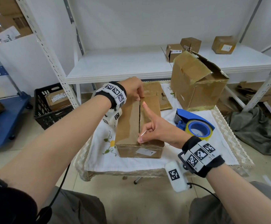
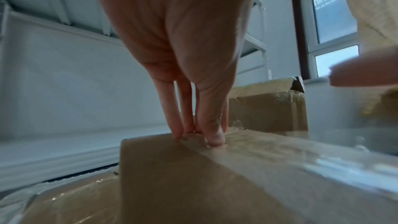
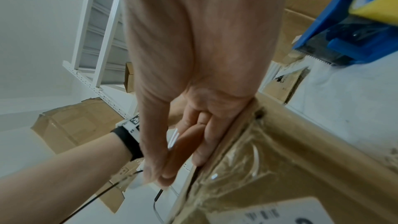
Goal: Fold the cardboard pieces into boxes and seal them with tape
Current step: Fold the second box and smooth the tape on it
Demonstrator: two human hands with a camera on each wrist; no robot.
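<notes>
A closed brown cardboard box (image 1: pixel 126 126) lies on a white embroidered cloth (image 1: pixel 131 162) on a small table. A glossy strip of clear tape (image 1: pixel 135 120) runs along its top seam. My left hand (image 1: pixel 138 97) presses the far end of the strip down with straight fingers (image 2: pixel 212 135) at the box's (image 2: pixel 193 185) far edge. My right hand (image 1: pixel 147 131) is at the near end, thumb on the near top edge, index finger stretched along the seam. Its other fingers (image 3: pixel 200 142) are curled and seem to pinch the tape's near end against the box (image 3: pixel 290 168).
A blue tape dispenser (image 1: pixel 194 125) with a yellow roll lies right of the box. A larger, torn-open box (image 1: pixel 196 84) stands at the back right, with flat cardboard (image 1: pixel 154 90) beside it. White shelving (image 1: pixel 123 67) stands behind the table, and a black crate (image 1: pixel 50 104) sits on the floor to the left.
</notes>
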